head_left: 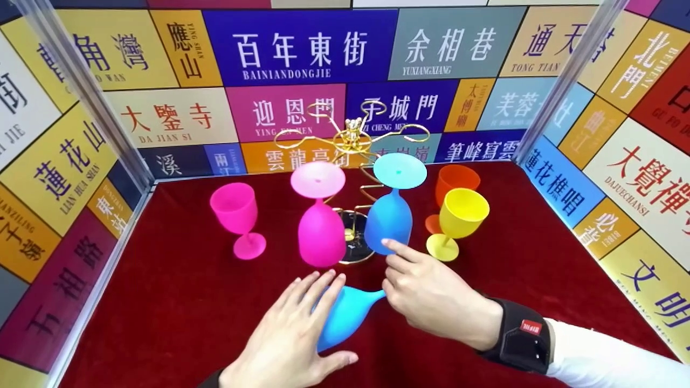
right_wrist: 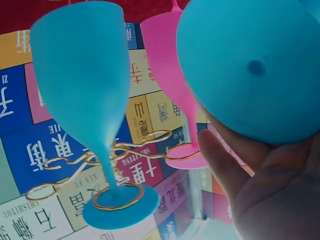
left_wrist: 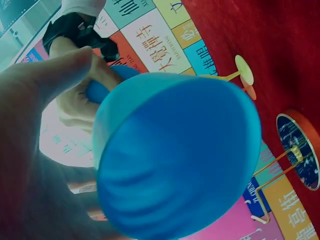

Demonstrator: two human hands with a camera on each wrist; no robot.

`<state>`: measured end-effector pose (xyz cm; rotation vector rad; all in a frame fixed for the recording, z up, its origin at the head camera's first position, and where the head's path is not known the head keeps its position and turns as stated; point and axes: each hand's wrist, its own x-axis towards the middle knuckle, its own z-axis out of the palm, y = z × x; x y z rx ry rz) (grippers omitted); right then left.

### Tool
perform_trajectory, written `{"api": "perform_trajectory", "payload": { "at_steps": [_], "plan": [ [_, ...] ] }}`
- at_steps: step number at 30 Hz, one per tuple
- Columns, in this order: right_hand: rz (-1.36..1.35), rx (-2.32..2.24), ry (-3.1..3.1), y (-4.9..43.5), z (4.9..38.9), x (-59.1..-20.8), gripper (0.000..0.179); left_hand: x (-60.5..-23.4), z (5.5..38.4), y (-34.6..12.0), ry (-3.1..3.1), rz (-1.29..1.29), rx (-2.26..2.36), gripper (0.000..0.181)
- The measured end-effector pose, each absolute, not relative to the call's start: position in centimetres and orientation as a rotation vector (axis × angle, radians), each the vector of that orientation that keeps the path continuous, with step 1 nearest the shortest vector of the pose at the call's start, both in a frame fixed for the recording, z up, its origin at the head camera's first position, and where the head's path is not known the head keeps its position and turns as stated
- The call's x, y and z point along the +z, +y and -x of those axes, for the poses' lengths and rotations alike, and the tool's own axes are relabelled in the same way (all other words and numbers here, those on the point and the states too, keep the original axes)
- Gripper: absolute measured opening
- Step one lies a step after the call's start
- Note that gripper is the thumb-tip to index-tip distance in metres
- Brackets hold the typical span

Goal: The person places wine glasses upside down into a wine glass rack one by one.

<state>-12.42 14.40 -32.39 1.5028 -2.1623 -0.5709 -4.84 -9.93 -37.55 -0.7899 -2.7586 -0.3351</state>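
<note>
A light blue plastic goblet (head_left: pixel 345 318) lies sideways between my hands, its mouth turned toward the left wrist camera. My right hand (head_left: pixel 431 296) grips it by the stem, index finger stretched forward; in the right wrist view the goblet's round foot (right_wrist: pixel 250 105) covers part of that hand. My left hand (head_left: pixel 285 334) lies along the bowl with fingers extended and the thumb held away. Beyond the hands, a pink goblet (head_left: pixel 322 237) and a blue goblet (head_left: pixel 388 221) hang upside down by their feet from a gold wire rack (head_left: pixel 353 143).
On the dark red cloth (head_left: pixel 172 312) a magenta goblet (head_left: pixel 235 207) stands upright left of the rack. To its right stand a yellow goblet (head_left: pixel 466 213) and, behind that, an orange goblet (head_left: pixel 458 178). Sign-covered panels (head_left: pixel 302 46) enclose the back and sides.
</note>
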Motion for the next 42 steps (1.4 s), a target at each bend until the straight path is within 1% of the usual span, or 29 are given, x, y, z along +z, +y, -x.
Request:
{"api": "perform_trajectory", "payload": {
  "at_steps": [6,12,17,23,26,33,42],
  "plan": [
    [-1.51,-0.601,-2.141,14.0,12.1,-32.1,0.024,-38.4,5.2,-9.7,-2.835,0.795,-0.383,0.101],
    [-1.513,-0.629,-2.137,13.9,12.0,-32.0,0.024,-39.3,5.6,-9.7,-2.855,0.746,-0.386,0.103],
    [-1.514,-0.634,-2.133,13.9,12.0,-31.8,0.026,-40.0,5.8,-9.7,-2.804,0.721,-0.433,0.098],
    [-1.535,-0.582,-2.139,13.8,12.0,-31.4,0.024,-40.5,5.8,-9.8,-2.702,0.71,-0.447,0.094],
    [-1.572,-0.48,-2.171,13.7,12.0,-30.9,0.025,-40.7,5.8,-9.9,-2.69,0.701,-0.456,0.093],
    [-1.662,-0.096,-2.162,13.7,12.0,-28.9,0.039,-40.8,5.7,-10.2,-2.617,0.674,-0.553,0.091],
    [-1.591,0.232,-2.036,13.9,13.6,-24.3,0.04,-40.8,5.4,-10.7,-2.5,0.667,-0.688,0.091]
  ]
}}
